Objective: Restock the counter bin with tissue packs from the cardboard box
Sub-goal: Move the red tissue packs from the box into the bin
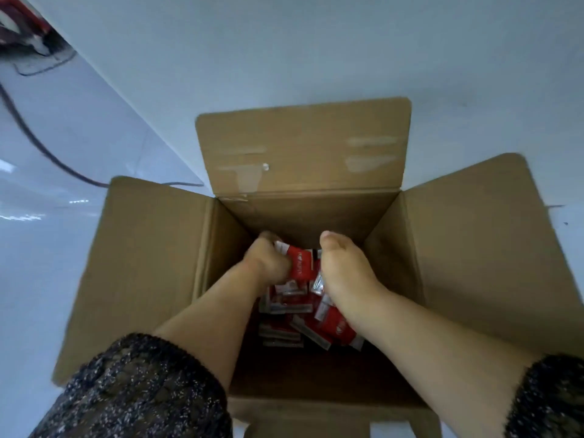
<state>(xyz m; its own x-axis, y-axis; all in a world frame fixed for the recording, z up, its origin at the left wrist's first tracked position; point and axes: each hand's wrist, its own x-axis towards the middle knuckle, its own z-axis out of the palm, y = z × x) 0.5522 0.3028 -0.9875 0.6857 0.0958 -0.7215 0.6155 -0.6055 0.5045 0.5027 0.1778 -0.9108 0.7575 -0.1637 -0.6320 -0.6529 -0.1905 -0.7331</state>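
In the cardboard box [309, 213] the left hand [268, 262] grips tissue packs [300, 263], likely light, soft, slippery, best pinched across flat faces; the hold of the right hand [343, 273] is hidden.

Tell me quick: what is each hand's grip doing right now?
Left hand: grip closed on a red tissue pack.
Right hand: down among the tissue packs, grip cannot be told.
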